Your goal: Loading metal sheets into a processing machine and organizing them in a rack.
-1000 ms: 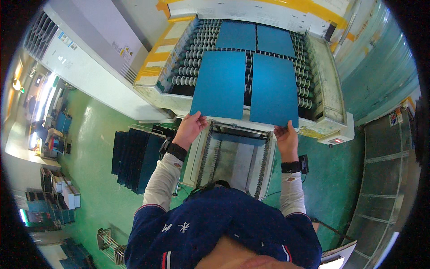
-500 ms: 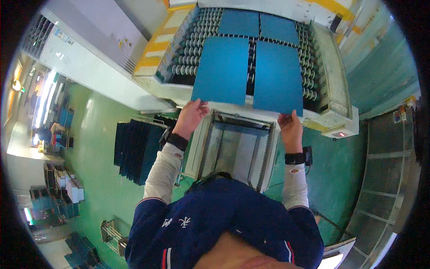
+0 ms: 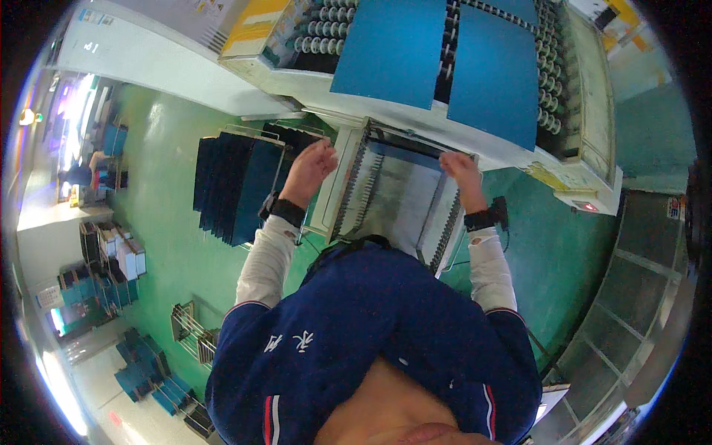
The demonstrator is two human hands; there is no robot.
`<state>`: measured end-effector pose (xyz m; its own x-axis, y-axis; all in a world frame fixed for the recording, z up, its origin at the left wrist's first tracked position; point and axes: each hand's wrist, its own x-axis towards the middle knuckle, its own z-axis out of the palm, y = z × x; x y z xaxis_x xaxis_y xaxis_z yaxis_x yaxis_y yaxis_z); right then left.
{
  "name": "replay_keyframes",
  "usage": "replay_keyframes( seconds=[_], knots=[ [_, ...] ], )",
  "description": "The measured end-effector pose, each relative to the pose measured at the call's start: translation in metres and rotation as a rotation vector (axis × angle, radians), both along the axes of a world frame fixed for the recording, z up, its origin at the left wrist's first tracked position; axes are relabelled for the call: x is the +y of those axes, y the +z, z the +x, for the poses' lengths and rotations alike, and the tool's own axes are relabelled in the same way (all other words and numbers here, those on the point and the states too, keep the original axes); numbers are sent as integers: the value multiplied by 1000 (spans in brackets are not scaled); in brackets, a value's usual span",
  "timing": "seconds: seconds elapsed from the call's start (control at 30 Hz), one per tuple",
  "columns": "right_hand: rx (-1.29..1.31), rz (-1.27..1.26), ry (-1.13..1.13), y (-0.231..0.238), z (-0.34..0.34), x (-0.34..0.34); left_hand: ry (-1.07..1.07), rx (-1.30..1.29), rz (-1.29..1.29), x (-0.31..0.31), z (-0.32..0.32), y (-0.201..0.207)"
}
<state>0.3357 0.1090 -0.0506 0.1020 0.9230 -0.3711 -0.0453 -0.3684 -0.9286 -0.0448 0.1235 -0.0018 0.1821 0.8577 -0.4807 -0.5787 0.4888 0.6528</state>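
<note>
Panels in plain blue lie flat and side by side on a roller bed (image 3: 593, 96), the left panel (image 3: 393, 52) parted from the right panel (image 3: 493, 81) by a narrow dark gap. Both reach out over the bed's white front edge, and the near edge of the right one sits lower in view. Another blue panel (image 3: 519, 7) shows behind them, cut off by the top of the view. White wheels (image 3: 550, 119) line the bed on either side. The left hand (image 3: 311, 170) is partly open, its fingers loosely bent, with nothing visible in its grip; it is below the left panel's near corner and apart from it. The right hand (image 3: 461, 178) is also half open, fingers bent inward, with nothing seen in it, near the upper right end of a slotted rack (image 3: 354, 189) and clear of the right panel; whether it touches the rack, I cannot tell. That rack stands between the two hands, toothed strips running down its sides. Dark wristbands (image 3: 482, 219) circle both wrists over pale sleeves (image 3: 263, 263). Left of the left hand, dark sheets (image 3: 237, 185) stand close together in a wire holder on the green floor (image 3: 170, 148).
</note>
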Motion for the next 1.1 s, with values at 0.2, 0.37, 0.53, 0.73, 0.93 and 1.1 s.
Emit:
replay_keyframes(
  seconds=[0.2, 0.37, 0.53, 0.73, 0.93, 1.1],
  knots=[
    [-761, 382, 298, -71, -27, 24, -10, 210, -76, -85, -40, -73],
    [-992, 289, 494, -88, -38, 46, 159, 68, -390, -151, -56, -110],
    [-1120, 304, 626, -121, -39, 49, 221, 132, -316, -199, -49, -119],
    [-1348, 359, 578, -213, -18, 61, 141, 181, -349, -194, -42, -158],
    [-1176, 256, 926, -154, -23, 71, 166, 61, -481, -190, -29, -143],
    [-1211, 322, 825, -118, -19, 70, 173, 75, -454, -177, -22, -110]
  ],
)
